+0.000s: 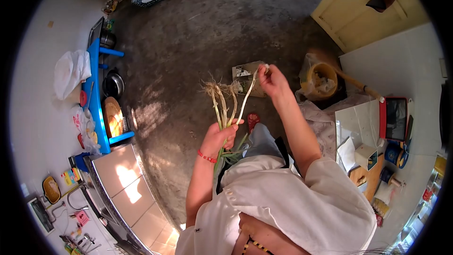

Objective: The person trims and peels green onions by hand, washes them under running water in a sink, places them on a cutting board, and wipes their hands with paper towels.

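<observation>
My left hand (221, 138) is closed around a small bunch of spring onions (224, 106), held upside down over the floor. Their pale stalks and shaggy brown roots point away from me, and the green leaves hang below the fist. One whiter stalk (247, 97) leans out to the right of the others. At its root end, my right hand (273, 82) is closed in a pinch with the fingertips together. Something small and whitish shows at those fingertips, too small to make out.
A plastic-lined yellow bucket (324, 76) stands at the right, beside a flattened cardboard piece (257, 90) on the floor. On the left are a blue table (97, 99) and a tiled counter (125, 174). A cluttered white-topped surface (351, 118) lies right of my arm.
</observation>
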The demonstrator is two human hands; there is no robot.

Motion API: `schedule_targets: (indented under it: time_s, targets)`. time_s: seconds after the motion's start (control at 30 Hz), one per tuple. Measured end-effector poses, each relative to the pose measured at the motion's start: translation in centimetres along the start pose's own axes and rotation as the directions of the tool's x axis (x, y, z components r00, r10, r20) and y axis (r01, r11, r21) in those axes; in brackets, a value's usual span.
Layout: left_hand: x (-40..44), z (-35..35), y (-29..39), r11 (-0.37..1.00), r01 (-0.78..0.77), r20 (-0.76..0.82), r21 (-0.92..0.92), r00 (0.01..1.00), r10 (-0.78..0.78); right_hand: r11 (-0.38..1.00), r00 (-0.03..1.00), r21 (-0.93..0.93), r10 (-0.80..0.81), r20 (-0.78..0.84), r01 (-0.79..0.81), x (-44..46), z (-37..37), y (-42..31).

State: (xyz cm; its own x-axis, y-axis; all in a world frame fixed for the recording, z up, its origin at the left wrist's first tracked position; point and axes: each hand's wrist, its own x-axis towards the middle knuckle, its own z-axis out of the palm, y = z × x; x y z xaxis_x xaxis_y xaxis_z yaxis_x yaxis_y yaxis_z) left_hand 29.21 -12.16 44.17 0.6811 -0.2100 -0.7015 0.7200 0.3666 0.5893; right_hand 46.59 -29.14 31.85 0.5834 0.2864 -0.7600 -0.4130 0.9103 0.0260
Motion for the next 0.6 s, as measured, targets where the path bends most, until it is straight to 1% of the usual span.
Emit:
schedule_targets:
  time_s: [0.07,0.13,0.17,0.2,0.23,0.27,0.33,0.37,0.4,0.47,0.57,0.6]
  targets:
    - [-0.3,-0.5,-0.6,1.000,0.000,-0.018,0.003,1.000,0.000,1.000,0.997,-0.011,-0.017,0.079,0.018,0.3,0.8,-1.8]
    - [-0.4,-1.1,-1.0,1.000,0.003,-0.035,-0.005,0.999,-0.003,0.980,0.983,-0.088,-0.176,0.057,0.181,-0.3,2.9,-2.9]
    - [-0.5,-1.4,-1.1,1.000,0.006,-0.042,-0.016,0.999,-0.006,0.909,0.945,-0.260,-0.309,0.108,0.327,-1.7,4.1,-3.1]
    - [-0.5,-1.5,-1.1,1.000,0.006,-0.049,-0.027,0.999,-0.007,0.774,0.895,-0.454,-0.349,0.278,0.442,-2.6,4.5,-3.2]
    - [-0.3,-1.5,-0.9,1.000,-0.007,-0.067,-0.017,0.998,0.006,0.638,0.863,-0.587,-0.305,0.402,0.498,-3.6,5.0,-2.9]
    - [-0.2,-1.4,-0.8,1.000,-0.019,-0.085,-0.005,0.996,0.018,0.475,0.827,-0.682,-0.235,0.511,0.556,-4.7,5.2,-2.4]
    - [-0.3,-1.2,-0.8,1.000,-0.023,-0.114,0.007,0.993,0.023,0.202,0.864,-0.845,-0.016,0.503,0.495,-6.5,5.1,-1.0]
    - [-0.1,-1.1,-0.6,1.000,-0.023,-0.122,0.011,0.992,0.025,0.047,0.878,-0.882,0.086,0.471,0.469,-7.4,5.1,-0.2]
    - [0.1,-1.0,-0.4,0.999,-0.028,-0.127,0.015,0.991,0.030,0.022,0.877,-0.885,0.127,0.464,0.465,-8.2,5.0,1.0]
    - [0.5,-0.6,-0.1,0.998,-0.039,-0.145,0.039,0.988,0.044,0.057,0.881,-0.894,0.150,0.448,0.445,-6.7,3.3,2.2]
    - [1.0,-0.2,-0.3,0.997,-0.069,-0.152,0.042,0.986,0.075,0.224,0.865,-0.867,0.146,0.481,0.445,-6.5,3.0,3.1]
    - [1.0,-0.2,-0.4,0.996,-0.080,-0.153,0.038,0.985,0.085,0.220,0.863,-0.870,0.161,0.478,0.441,-6.6,3.1,3.1]
